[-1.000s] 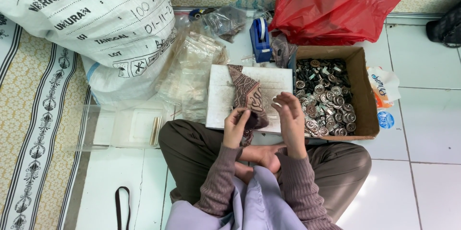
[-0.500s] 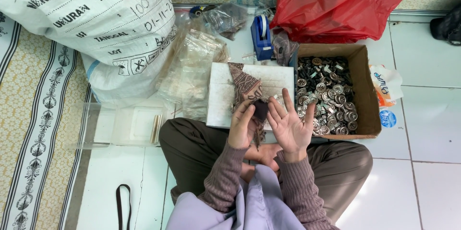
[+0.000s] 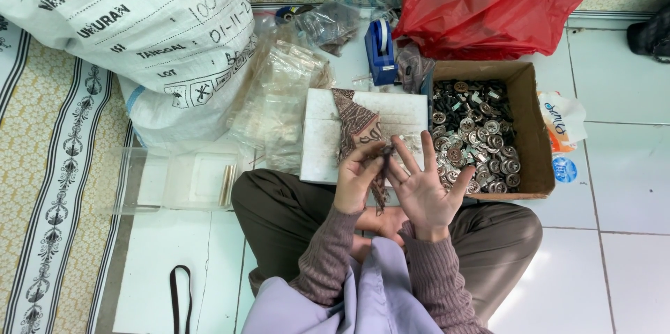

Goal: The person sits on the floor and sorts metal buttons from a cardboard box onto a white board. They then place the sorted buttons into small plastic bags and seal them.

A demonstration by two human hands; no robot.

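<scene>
The left hand (image 3: 357,184) pinches a small dark strip of patterned brown fabric (image 3: 381,177) between thumb and fingers (image 3: 363,159), holding it upright above the lap. The right hand (image 3: 423,191) is just beside it, palm up, fingers (image 3: 412,156) spread wide and holding nothing, with the strip touching its inner edge. Both hands hover over the near edge of a flat white board (image 3: 328,135) on the floor, where a larger piece of brown patterned cloth (image 3: 354,121) lies. To the right sits an open brown cardboard box (image 3: 525,131) filled with round metal buttons (image 3: 474,138). A blue tape dispenser (image 3: 380,51) stands behind the board.
</scene>
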